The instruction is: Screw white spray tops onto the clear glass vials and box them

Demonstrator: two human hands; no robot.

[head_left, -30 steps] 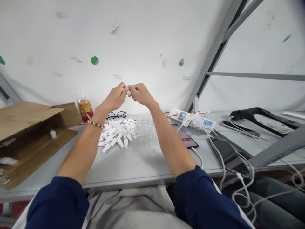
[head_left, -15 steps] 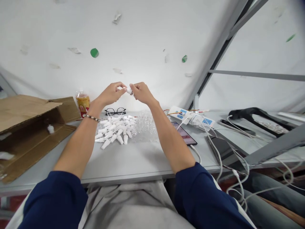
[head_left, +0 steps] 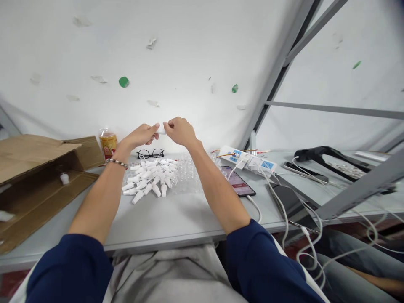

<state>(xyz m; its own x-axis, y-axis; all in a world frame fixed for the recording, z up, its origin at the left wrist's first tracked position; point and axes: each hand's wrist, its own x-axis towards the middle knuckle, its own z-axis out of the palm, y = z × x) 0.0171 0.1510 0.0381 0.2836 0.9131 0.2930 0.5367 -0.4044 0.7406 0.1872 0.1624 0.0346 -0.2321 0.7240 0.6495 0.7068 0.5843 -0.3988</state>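
You hold a small white piece (head_left: 161, 131) between your two hands above the far side of a grey table (head_left: 170, 223), in front of a white wall (head_left: 189, 54); your left hand (head_left: 142, 135) pinches the left end between thumb and fingers, while your right hand (head_left: 181, 132) grasps the right end with its fingertips, the knuckles turned up; how firmly either hand presses, you cannot tell from this view, as the fingers cover much of the piece.

Below your hands, a heap of white nozzle-shaped pieces (head_left: 150, 179) lies on the table between your forearms, with a group of clear plastic pieces (head_left: 188, 174) just to its right; black-framed eyeglasses (head_left: 150, 153) rest at the far edge of the heap; a beaded bracelet (head_left: 117, 163) circles your left wrist.

At left, an open cardboard box (head_left: 38, 147) lies with a white-capped item (head_left: 65, 179) inside; a yellow-and-red container (head_left: 108, 144) stands at its far right corner; to the right of your right forearm, a lit-screen device (head_left: 237, 182) lies near a white power strip (head_left: 248, 159), and white cables (head_left: 282, 210) trail across a dark flat device (head_left: 292, 204); farther right sits a black curved frame (head_left: 330, 155); at near right, a seated person's trouser legs (head_left: 356, 256) show beneath the table's edge.
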